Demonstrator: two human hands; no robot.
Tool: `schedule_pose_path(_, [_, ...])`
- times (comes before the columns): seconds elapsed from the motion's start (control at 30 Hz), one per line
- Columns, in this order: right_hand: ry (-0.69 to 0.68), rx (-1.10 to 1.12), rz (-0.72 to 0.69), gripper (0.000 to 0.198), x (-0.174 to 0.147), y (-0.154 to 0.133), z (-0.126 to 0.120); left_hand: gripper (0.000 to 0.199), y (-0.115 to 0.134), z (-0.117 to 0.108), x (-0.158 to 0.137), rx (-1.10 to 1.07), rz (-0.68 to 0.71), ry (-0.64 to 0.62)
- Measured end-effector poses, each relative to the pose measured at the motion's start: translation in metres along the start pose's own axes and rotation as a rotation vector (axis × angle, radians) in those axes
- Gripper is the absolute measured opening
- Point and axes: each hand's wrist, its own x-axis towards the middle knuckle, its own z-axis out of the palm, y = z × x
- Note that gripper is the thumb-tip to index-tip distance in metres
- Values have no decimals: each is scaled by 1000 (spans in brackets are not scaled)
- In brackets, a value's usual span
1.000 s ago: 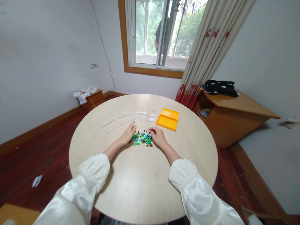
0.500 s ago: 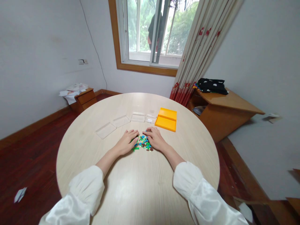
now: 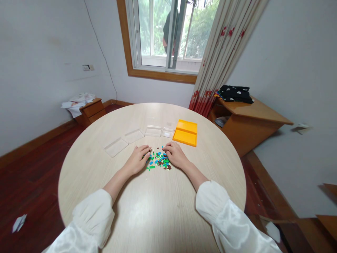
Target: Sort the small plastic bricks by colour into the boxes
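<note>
White walls (image 3: 47,52), reddish floor (image 3: 34,186), 1 window (image 3: 171,37)

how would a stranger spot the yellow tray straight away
Start at the round table in front of the window. Look past the right hand, to the right end of the arc of clear trays. The yellow tray there has two sections, its solid colour setting it apart from its see-through neighbours.

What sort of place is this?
Probably a room in someone's home: a patterned curtain hangs by the window, black cloth lies on wooden furniture, and small colourful pieces lie on a round table.
</note>
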Motion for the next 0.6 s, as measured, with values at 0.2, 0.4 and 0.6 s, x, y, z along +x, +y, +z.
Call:
schedule_pose_path(0.2, [5, 16, 78, 16, 1, 0, -10, 38, -6, 2, 2, 12, 9, 42])
schedule_pose_path(0.4, [-17, 46, 170, 11, 2, 15, -12, 32, -12, 0, 4, 5, 62, 87])
schedule_pose_path(0.6, [-12, 15, 154, 10, 1, 16, -10, 28, -13, 0, 4, 9, 50, 87])
